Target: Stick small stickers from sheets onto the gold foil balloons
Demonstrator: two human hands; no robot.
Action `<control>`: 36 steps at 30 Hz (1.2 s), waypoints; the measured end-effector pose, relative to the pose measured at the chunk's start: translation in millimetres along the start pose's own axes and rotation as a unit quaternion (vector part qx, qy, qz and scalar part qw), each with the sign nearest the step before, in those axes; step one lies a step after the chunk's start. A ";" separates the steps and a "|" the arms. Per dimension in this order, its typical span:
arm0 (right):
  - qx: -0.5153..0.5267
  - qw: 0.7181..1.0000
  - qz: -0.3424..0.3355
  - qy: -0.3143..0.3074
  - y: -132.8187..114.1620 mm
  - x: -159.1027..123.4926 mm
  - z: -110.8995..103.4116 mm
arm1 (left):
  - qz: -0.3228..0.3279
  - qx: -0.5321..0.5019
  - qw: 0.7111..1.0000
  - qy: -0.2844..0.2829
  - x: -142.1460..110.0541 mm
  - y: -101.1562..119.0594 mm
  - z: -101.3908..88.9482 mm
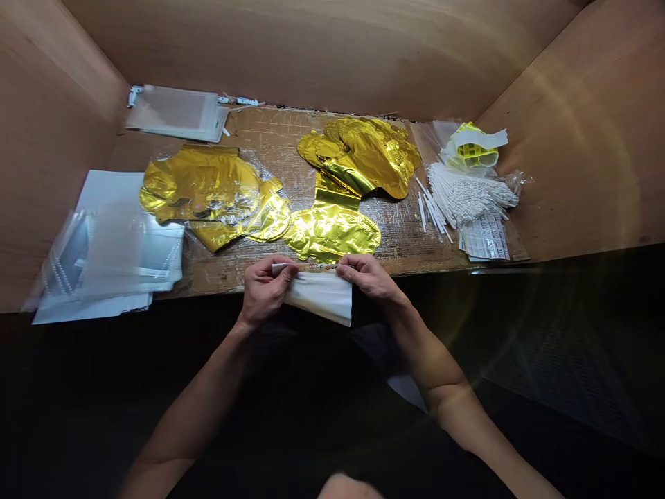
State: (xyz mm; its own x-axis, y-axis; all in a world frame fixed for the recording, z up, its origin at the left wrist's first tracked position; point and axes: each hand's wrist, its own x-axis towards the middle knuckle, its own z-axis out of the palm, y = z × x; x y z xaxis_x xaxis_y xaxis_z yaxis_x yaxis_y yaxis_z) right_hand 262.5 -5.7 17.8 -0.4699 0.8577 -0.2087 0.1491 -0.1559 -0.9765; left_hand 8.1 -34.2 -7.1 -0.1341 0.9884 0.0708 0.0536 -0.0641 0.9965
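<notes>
At the table's front edge I hold a whitish, limp plastic bag [325, 296] by its upper edge, with its body hanging down. My left hand [264, 291] pinches the left end of that edge between thumb and fingers. My right hand [370, 276] pinches it near the right end. Small dark and reddish print shows along the edge between the hands. Just beyond lies a shiny gold foil balloon [335, 234], flat and uninflated. It touches a pile of similar gold foil balloons [374, 149] behind it.
To the left are bagged gold balloons [202, 184], clear plastic sleeves with white sheets [117, 256], and a stack of clear bags [174, 111]. White paper straws [470, 194], printed strips [484, 239] and a yellow tape roll [474, 149] lie right. Wooden panels [312, 52] enclose the table.
</notes>
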 end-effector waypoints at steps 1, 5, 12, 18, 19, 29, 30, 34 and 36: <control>0.001 1.000 0.002 -0.002 -0.1 0.3 -0.5 | 0.018 0.008 1.000 0.006 -1.1 -0.1 1.2; -0.059 0.998 -0.016 -0.016 -8.1 1.9 -0.6 | 0.079 0.075 0.993 -0.044 -3.1 2.6 5.1; -0.131 0.988 -0.064 -0.043 -19.8 5.7 2.6 | 0.075 0.101 0.989 -0.080 -2.8 7.0 9.4; -0.259 0.953 -0.153 -0.045 -22.0 5.8 8.3 | 0.056 0.095 0.989 -0.103 -2.8 7.8 10.7; -0.276 0.945 -0.174 -0.033 -21.1 5.4 9.8 | 0.045 0.093 0.990 -0.099 -2.7 7.5 10.3; -0.302 0.926 -0.222 0.037 -10.3 0.5 16.5 | 0.011 0.064 0.995 -0.070 -2.7 5.3 11.2; -0.283 0.937 -0.205 0.029 -11.4 0.6 16.3 | 0.016 0.061 0.995 -0.073 -2.8 5.8 11.4; -0.241 0.958 -0.154 0.009 -15.4 1.2 15.3 | 0.029 0.053 0.995 -0.084 -3.5 7.6 10.9; -0.237 0.960 -0.148 0.025 -15.9 1.2 15.6 | 0.032 0.061 0.994 -0.081 -3.6 8.2 10.1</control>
State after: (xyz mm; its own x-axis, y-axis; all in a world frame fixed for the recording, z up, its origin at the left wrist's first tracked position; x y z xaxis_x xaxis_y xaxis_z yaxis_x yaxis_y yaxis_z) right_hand 246.0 -9.8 32.2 -0.5125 0.8542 0.0881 0.3998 0.3281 -0.8559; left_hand 19.0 -36.9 0.4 0.0347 0.9926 0.1167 0.1788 -0.1210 0.9764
